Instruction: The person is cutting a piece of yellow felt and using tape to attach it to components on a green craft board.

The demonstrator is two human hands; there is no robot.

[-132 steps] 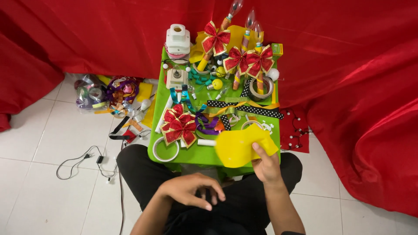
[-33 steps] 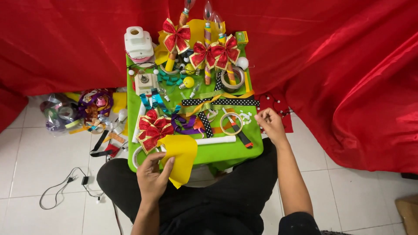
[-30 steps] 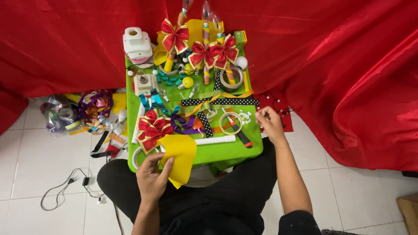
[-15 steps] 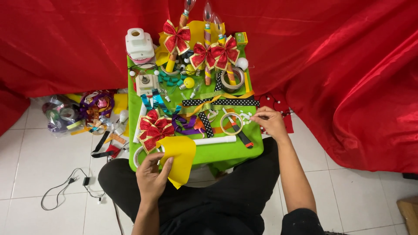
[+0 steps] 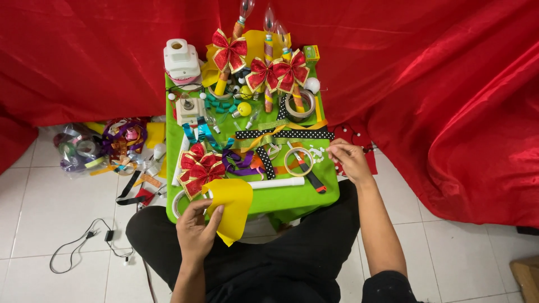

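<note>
With the left hand [image 5: 193, 235] pinching the yellow sheet [image 5: 231, 206] at the bench's [image 5: 281, 197] near edge and the right hand's [image 5: 349, 161] fingertips closed on something small beside the tape ring [image 5: 298, 161], a snag might drag ribbons off.

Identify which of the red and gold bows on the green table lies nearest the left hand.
The bow lying flat at the table's near left corner, just above the left hand; the other three are tied on upright candle-shaped lamps at the far edge.
</note>
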